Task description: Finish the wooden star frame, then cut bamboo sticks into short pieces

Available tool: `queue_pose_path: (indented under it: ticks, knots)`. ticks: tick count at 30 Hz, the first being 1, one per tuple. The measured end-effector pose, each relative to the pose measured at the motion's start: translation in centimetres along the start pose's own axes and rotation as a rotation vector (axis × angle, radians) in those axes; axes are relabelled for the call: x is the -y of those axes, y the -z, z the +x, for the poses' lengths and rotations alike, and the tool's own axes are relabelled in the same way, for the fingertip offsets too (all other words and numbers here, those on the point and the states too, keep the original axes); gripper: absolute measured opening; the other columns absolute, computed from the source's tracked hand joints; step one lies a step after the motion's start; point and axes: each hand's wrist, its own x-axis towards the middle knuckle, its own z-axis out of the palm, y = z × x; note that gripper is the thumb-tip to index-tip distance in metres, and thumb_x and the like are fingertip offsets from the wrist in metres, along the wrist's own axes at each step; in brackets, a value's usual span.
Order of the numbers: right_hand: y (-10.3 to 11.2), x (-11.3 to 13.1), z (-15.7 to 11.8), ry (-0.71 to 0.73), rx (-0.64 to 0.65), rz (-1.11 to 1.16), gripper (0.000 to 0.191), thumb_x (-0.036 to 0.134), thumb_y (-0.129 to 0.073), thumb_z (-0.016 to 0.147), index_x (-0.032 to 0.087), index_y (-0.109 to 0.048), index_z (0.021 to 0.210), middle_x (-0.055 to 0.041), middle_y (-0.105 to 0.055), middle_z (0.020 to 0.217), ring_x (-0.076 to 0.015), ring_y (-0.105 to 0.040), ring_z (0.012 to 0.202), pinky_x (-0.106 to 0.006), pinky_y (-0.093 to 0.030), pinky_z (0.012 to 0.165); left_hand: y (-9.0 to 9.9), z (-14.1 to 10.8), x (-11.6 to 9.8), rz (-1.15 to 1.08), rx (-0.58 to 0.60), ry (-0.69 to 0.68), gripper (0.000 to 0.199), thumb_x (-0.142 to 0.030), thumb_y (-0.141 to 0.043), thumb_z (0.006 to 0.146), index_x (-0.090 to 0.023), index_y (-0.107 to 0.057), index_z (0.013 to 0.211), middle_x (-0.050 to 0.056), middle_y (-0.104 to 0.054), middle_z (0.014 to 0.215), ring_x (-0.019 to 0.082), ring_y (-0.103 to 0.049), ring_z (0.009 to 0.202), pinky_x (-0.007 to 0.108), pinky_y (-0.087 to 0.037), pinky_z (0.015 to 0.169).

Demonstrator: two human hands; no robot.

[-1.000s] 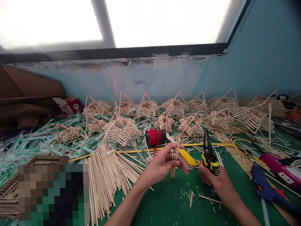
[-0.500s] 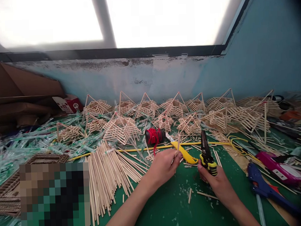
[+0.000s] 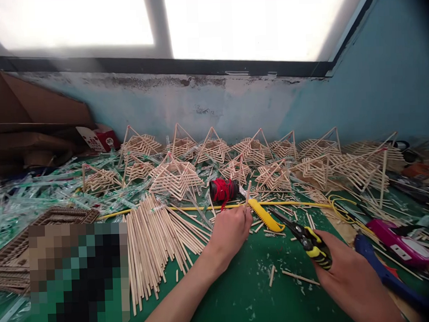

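Observation:
My left hand [image 3: 233,228] is closed around a short thin wooden stick [image 3: 249,192], which points upward from the fingers. In my right hand [image 3: 348,269] are pliers [image 3: 310,240] with black jaws and yellow-and-black handles, their tip angled toward the upper left. Between the hands lies a yellow utility knife [image 3: 265,218] on the green tabletop [image 3: 254,291]. Just beyond my left hand sits a black spool wound with red thread [image 3: 223,190]. A fan of loose wooden sticks [image 3: 156,252] spreads out left of my left forearm.
Stacked stick frames [image 3: 176,179] stand in rows along the wall. Clear plastic wrappers [image 3: 60,185] cover the left side. A blue glue gun [image 3: 380,268], a magenta device [image 3: 402,241] and a yellow cord [image 3: 293,204] lie to the right. Small stick offcuts [image 3: 272,275] are scattered in front.
My right hand has moved right and nearer, and the pliers have tipped from upright to pointing left. My left hand has shifted slightly left with the stick. The view has shifted a little.

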Motion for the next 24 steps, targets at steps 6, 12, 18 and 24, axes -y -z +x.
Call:
queue_pose_path:
  ticks: [6,12,18,24]
  knots:
    - [0.7,0.6,0.0,0.175,-0.094,-0.162,0.036,0.031,-0.043,0.082,0.023,-0.054,0.115,-0.0076,-0.07,0.108,-0.0274,-0.068,0.096,-0.035,-0.053,0.069,-0.2,-0.3,-0.5,0.069,0.066,-0.026,0.028,-0.021,-0.033,0.102,-0.014,-0.058,0.09,0.009,-0.073,0.076,0.023,-0.071,0.062,0.029,-0.048,0.056]
    - [1.4,1.2,0.6,0.253,-0.146,-0.211,0.037,0.028,-0.046,0.079,0.024,-0.054,0.114,-0.0059,-0.071,0.106,-0.0254,-0.069,0.092,-0.034,-0.054,0.066,0.2,-0.6,-1.2,0.11,0.105,-0.066,0.028,-0.02,-0.031,0.103,-0.015,-0.056,0.092,0.009,-0.074,0.079,0.022,-0.072,0.064,0.029,-0.049,0.056]
    - [1.6,2.0,0.9,0.241,-0.132,-0.281,0.036,0.026,-0.044,0.082,0.023,-0.052,0.117,-0.008,-0.068,0.112,-0.0277,-0.066,0.101,-0.038,-0.053,0.074,0.3,-0.8,-1.4,0.174,0.118,-0.102,0.021,-0.017,-0.038,0.099,-0.016,-0.056,0.09,0.008,-0.073,0.073,0.025,-0.072,0.063,0.03,-0.044,0.05]
    - [2.4,2.7,1.3,0.311,-0.147,-0.301,0.037,0.024,-0.048,0.077,0.02,-0.052,0.114,-0.0111,-0.068,0.106,-0.0295,-0.066,0.095,-0.039,-0.052,0.075,0.0,-0.9,-1.4,0.228,0.118,-0.134,0.019,-0.014,-0.038,0.098,-0.017,-0.055,0.089,0.007,-0.07,0.068,0.025,-0.072,0.06,0.028,-0.042,0.048]
